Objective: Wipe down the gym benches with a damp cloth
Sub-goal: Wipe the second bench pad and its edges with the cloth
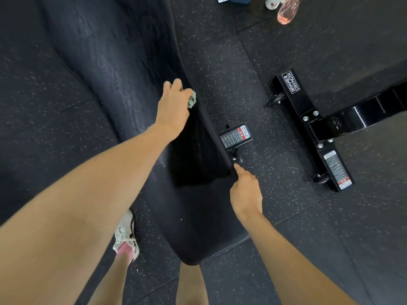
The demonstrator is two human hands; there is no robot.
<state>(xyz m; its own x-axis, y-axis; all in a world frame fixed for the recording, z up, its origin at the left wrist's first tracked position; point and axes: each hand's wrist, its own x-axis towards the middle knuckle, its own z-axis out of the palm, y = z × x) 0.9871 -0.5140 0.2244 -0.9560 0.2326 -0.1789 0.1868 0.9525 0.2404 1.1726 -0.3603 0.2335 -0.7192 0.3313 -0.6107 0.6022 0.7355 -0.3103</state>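
Observation:
A long black padded gym bench runs from the top left down to its near end at the bottom centre, its surface showing damp streaks. My left hand holds a small pale green cloth against the right edge of the pad. Most of the cloth is hidden under the hand. My right hand is lower on the same edge, its fingers curled over the pad's side with the index finger pointing forward along it.
The bench's black base foot with a label and a small wheel sticks out on the right. Another bench's black frame marked Hammer Strength lies on the speckled rubber floor. A pink spray bottle hangs at the top. My shoe stands left of the bench.

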